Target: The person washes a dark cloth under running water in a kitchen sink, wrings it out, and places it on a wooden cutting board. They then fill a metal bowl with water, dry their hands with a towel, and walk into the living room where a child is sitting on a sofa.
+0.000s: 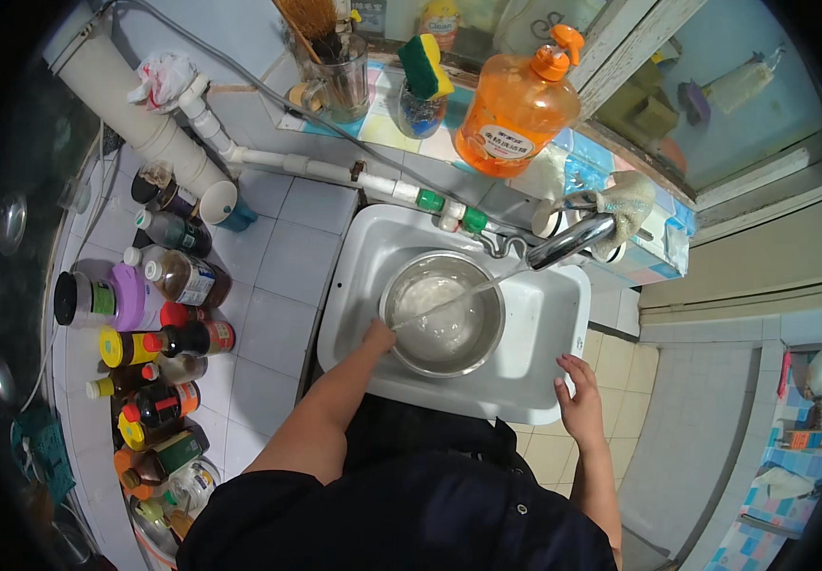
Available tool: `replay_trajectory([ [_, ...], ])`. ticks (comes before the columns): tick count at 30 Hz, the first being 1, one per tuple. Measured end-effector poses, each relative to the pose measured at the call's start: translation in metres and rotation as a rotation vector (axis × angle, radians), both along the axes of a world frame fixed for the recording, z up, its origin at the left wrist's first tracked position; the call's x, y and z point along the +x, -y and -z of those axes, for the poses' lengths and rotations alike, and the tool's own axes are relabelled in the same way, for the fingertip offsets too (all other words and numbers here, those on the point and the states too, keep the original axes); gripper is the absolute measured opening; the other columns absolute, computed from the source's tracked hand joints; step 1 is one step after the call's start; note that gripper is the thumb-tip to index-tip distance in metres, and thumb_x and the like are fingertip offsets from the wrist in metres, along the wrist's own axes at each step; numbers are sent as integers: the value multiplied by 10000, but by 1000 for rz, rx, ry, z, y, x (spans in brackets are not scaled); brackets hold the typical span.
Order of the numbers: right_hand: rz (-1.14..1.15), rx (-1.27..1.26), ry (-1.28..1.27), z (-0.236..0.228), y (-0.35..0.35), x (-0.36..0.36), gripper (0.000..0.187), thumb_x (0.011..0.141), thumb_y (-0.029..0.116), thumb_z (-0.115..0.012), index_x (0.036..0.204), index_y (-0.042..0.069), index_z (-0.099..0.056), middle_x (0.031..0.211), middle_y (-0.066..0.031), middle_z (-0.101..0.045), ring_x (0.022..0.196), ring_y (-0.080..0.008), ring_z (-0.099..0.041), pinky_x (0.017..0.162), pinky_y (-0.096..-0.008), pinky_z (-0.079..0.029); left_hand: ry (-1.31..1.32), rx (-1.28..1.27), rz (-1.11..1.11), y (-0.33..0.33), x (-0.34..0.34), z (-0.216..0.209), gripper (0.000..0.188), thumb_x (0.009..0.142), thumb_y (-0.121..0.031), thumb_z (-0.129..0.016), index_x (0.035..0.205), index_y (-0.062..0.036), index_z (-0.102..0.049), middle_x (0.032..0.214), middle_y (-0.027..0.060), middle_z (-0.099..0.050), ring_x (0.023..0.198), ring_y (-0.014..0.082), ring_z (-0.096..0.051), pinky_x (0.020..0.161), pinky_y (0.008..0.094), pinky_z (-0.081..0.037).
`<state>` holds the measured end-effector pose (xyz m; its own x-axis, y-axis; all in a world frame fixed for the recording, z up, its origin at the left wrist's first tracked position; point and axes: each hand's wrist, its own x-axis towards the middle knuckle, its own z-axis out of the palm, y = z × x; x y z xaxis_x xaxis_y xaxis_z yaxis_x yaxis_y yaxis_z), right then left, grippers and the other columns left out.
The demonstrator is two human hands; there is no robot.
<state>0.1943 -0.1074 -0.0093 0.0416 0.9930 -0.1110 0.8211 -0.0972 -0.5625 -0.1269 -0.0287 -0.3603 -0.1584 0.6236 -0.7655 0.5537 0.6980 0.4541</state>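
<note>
A round metal basin [495,335] with water in it rests in the white sink [549,314]. My left hand [379,335] is closed at its left rim, seemingly gripping the edge; the fingertips are partly hidden. From the chrome faucet [573,244] a stream of water runs down into the basin. Foam or bubbles show on the water. Over the sink's right edge hangs my right hand [579,395], fingers apart and holding nothing.
Several sauce and seasoning bottles [187,338] crowd the tiled counter [273,333] at left. Behind the sink stand a large orange pump bottle [515,109], a green-yellow sponge [425,67] on a jar, and a glass of brushes [342,81]. White pipes [306,167] run along the wall.
</note>
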Motion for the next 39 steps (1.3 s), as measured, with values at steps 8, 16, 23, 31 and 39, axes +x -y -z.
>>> replay_trajectory([
  [8, -118, -32, -14, 4, 5, 2, 279, 849, 95, -560, 1126, 62, -561, 1183, -120, -533, 1121, -303, -482, 921, -354, -414, 11, 99, 218, 9, 1, -50, 336, 745, -201, -614, 975, 43, -593, 940, 222, -613, 773, 313, -622, 694, 385, -495],
  [16, -235, -151, -256, 21, -15, -5, 264, 865, 144, -545, 1109, 47, -574, 1124, -133, -567, 1046, -300, -531, 865, -337, -436, 254, 431, -199, 21, -2, -59, 306, 822, -229, -565, 1034, -9, -580, 970, 125, -624, 871, 266, -603, 785, 337, -486],
  [23, 158, -621, -1086, 60, -75, -61, 278, 946, 218, -434, 1099, 26, -565, 1047, -84, -603, 962, -157, -578, 820, -269, -453, 1116, 168, -710, -8, 25, -214, 173, 894, -197, -493, 958, -60, -577, 907, 50, -590, 871, 141, -564, 788, 278, -467],
  [31, 579, -727, -1731, 89, -131, -163, 352, 948, 374, -389, 1182, 134, -493, 1102, -61, -573, 983, -175, -537, 867, -341, -434, 528, 632, -456, -30, 106, -239, 336, 913, -281, -437, 1097, -18, -536, 1202, 149, -507, 1120, 258, -467, 988, 368, -324],
  [39, 328, -832, -1686, 51, -127, -174, 438, 911, 497, -386, 1147, 146, -498, 1074, -70, -566, 955, -242, -541, 839, -406, -445, 266, 802, -175, -58, 75, -237, 409, 874, -264, -490, 1201, -17, -498, 1187, 186, -529, 1084, 315, -497, 952, 388, -364],
])
